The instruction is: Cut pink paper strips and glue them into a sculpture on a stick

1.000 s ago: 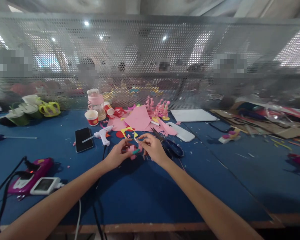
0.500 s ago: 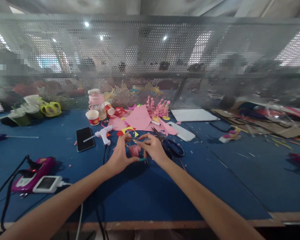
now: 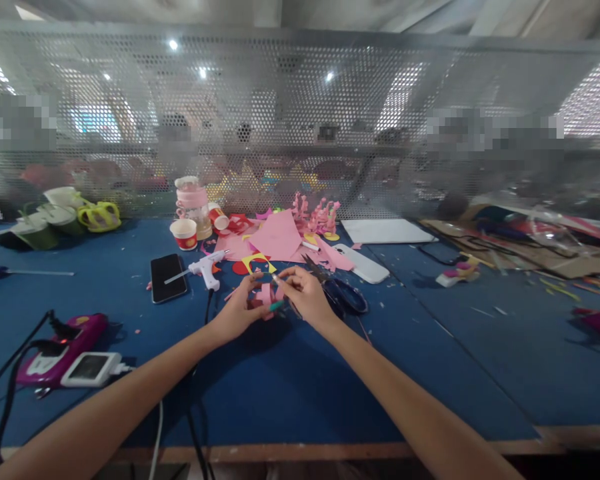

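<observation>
One pink piece [image 3: 267, 294], likely light, crushable: your left hand [image 3: 236, 307] pinches it from nine o'clock; your right hand [image 3: 305, 297], at three, has closed fingertips, contents unclear. Hold edges lightly.

1. Held paper piece [image 3: 266, 293]: pink.
2. Tabletop [image 3: 320, 400]: deep blue, brownish along its front edge.
3. Glue gun [image 3: 207, 268]: white.
4. Scissors [image 3: 347, 296]: navy handles.
5. Large sheet [image 3: 281, 233]: plain pink.
6. Cup [image 3: 184, 235]: red and white, yellowish emblem.
7. Power strip [image 3: 90, 328]: magenta, part white.
8. Screen [image 3: 280, 100]: grey, patterned with rows of round holes.
</observation>
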`<move>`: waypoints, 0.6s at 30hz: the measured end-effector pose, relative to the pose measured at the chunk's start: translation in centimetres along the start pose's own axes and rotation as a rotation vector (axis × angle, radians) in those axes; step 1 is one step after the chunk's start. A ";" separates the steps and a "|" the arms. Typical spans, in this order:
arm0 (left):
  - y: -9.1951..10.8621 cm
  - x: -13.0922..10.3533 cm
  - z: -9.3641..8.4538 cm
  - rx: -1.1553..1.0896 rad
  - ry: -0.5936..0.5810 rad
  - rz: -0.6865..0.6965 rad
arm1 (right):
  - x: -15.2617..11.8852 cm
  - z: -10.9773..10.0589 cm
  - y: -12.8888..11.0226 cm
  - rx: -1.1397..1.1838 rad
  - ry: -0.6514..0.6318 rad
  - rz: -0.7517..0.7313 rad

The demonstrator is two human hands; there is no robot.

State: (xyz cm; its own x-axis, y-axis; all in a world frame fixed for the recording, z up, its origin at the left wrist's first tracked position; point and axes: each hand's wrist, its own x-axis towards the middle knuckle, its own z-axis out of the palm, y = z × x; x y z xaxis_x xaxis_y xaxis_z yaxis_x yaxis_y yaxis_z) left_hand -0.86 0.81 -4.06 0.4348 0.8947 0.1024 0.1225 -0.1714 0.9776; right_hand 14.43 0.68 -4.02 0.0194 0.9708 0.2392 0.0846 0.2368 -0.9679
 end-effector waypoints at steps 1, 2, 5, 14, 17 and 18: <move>0.0 0.1 -0.1 -0.027 0.012 0.007 | 0.0 0.0 0.0 0.035 -0.005 0.025; 0.0 0.1 -0.1 -0.056 0.028 0.014 | 0.1 0.0 -0.1 0.074 -0.004 0.056; -0.1 0.4 -0.3 -0.127 0.094 0.027 | 0.4 -0.2 -0.1 0.217 0.035 0.163; -0.5 0.7 -0.7 -0.034 0.168 0.036 | 0.7 -0.3 -0.3 0.387 0.008 0.260; -0.3 0.5 -0.6 -0.005 0.152 0.002 | 0.5 -0.3 -0.6 0.439 -0.033 0.284; -0.2 0.5 -0.5 -0.011 0.138 -0.009 | 0.5 -0.3 -0.6 0.455 -0.042 0.289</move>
State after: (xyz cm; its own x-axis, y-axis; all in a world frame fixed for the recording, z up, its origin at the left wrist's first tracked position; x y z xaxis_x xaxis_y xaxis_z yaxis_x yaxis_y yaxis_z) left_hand -1.15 1.47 -4.16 0.3071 0.9445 0.1168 0.1158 -0.1589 0.9805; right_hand 14.68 1.03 -3.27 -0.0630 0.9974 -0.0360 -0.3589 -0.0563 -0.9317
